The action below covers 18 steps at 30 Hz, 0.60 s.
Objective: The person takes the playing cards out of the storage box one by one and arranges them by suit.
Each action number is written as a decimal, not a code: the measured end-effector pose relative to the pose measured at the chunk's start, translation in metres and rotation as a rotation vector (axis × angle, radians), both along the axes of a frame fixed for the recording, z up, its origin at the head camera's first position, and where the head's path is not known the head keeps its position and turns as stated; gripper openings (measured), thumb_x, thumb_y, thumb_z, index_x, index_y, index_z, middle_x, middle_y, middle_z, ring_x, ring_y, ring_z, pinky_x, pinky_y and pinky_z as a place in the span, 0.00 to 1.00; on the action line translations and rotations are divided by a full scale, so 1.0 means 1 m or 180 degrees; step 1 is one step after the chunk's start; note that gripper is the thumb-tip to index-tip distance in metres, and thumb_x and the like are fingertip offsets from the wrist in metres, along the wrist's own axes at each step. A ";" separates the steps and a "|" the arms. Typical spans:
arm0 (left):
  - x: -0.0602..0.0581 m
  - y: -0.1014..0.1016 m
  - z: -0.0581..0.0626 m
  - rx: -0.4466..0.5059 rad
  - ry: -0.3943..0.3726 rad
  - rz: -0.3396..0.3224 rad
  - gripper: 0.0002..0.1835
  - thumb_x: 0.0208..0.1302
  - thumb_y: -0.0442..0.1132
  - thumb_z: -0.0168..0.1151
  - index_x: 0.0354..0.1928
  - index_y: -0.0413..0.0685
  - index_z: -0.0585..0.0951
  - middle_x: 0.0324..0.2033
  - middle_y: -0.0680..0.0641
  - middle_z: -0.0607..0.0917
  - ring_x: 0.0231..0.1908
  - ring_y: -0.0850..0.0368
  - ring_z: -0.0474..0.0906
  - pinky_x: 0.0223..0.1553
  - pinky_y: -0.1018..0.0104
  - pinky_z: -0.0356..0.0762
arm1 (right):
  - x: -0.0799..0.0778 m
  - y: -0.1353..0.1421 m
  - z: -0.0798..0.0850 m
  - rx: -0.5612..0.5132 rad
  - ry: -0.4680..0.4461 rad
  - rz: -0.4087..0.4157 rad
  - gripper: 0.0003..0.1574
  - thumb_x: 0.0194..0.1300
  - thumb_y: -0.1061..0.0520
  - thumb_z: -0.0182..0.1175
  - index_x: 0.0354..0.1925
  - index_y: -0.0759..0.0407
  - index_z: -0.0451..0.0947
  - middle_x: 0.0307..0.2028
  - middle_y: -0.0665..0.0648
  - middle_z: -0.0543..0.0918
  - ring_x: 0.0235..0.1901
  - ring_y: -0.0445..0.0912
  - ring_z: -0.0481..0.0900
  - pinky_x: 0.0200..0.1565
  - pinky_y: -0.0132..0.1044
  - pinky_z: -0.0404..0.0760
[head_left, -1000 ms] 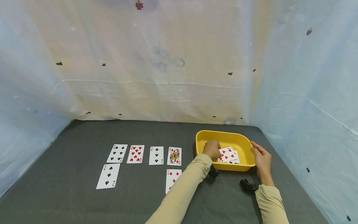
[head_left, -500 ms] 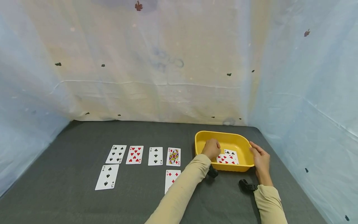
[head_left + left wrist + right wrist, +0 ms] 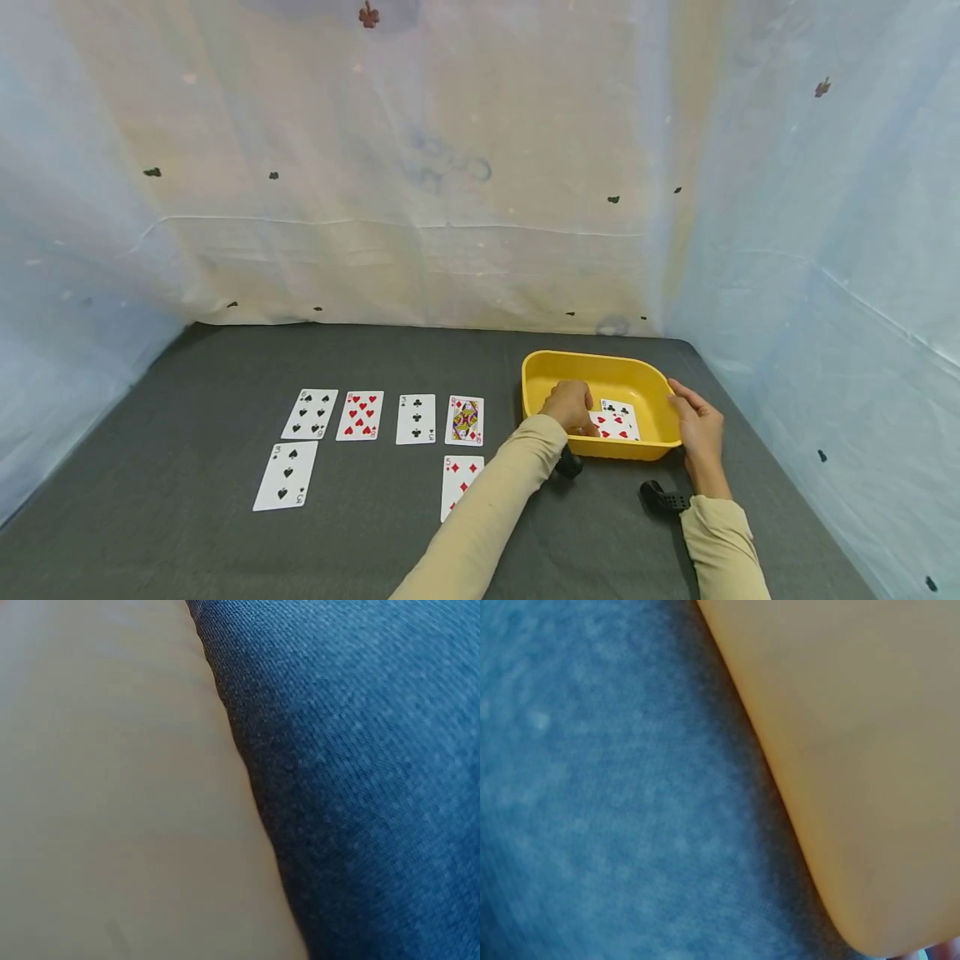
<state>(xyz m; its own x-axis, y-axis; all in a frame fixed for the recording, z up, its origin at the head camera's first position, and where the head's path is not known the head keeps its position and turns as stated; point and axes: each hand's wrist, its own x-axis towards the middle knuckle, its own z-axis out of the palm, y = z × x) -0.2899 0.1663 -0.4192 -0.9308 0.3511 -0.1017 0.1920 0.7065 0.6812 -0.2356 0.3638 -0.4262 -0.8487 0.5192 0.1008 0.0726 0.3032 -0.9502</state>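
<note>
In the head view my left hand [image 3: 570, 407] reaches down into a yellow plastic tray [image 3: 600, 450]. Its fingers are at the left end of a hearts playing card [image 3: 618, 427] lying inside; whether they pinch it is hidden. Partly under that card lies a clubs card [image 3: 618, 407]. My right hand [image 3: 699, 425] grips the tray's right end, thumb at the rim. Both wrist views show the tray wall close up, pale in the left wrist view and orange in the right; a bit of fingers [image 3: 946, 951] shows at the right wrist view's bottom edge.
Face-up cards lie left of the tray: six of spades [image 3: 310, 414], eight of hearts [image 3: 360, 416], three of clubs [image 3: 416, 419] and queen of diamonds [image 3: 464, 421]. Below them are the three of spades [image 3: 286, 476] and five of diamonds [image 3: 459, 479], partly behind my left sleeve [image 3: 480, 525].
The hearts card in the tray has turned and dropped lower, baring more of the clubs card. My left fingers have shifted onto its left end. The right hand keeps its hold.
</note>
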 end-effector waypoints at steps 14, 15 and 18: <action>0.004 0.000 0.002 -0.0205 0.0035 0.0139 0.15 0.44 0.38 0.81 0.35 0.47 0.87 0.30 0.54 0.82 0.34 0.56 0.73 0.38 0.67 0.72 | 0.000 0.001 -0.002 0.0013 0.0086 0.0007 0.25 0.73 0.52 0.53 0.63 0.62 0.74 0.62 0.62 0.73 0.54 0.45 0.72 0.42 0.20 0.72; 0.004 0.001 0.002 -0.0203 0.0008 0.0152 0.14 0.44 0.38 0.81 0.35 0.47 0.86 0.30 0.54 0.81 0.34 0.56 0.73 0.38 0.67 0.71 | 0.000 0.001 -0.002 0.0014 0.0089 0.0013 0.25 0.73 0.52 0.52 0.63 0.62 0.74 0.62 0.62 0.73 0.54 0.45 0.72 0.42 0.20 0.72; 0.004 0.000 0.003 -0.0110 -0.0058 0.0159 0.14 0.45 0.36 0.80 0.35 0.46 0.86 0.30 0.54 0.81 0.33 0.56 0.72 0.37 0.67 0.71 | 0.001 0.000 -0.001 0.0034 0.0073 0.0022 0.25 0.73 0.52 0.52 0.63 0.62 0.74 0.62 0.62 0.73 0.54 0.46 0.72 0.42 0.20 0.72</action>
<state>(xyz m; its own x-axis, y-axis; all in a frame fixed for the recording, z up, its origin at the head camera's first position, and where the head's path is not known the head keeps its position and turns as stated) -0.2859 0.1665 -0.4164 -0.9450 0.3002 -0.1302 0.1436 0.7381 0.6592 -0.2348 0.3637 -0.4275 -0.8496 0.5123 0.1259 0.0487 0.3138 -0.9482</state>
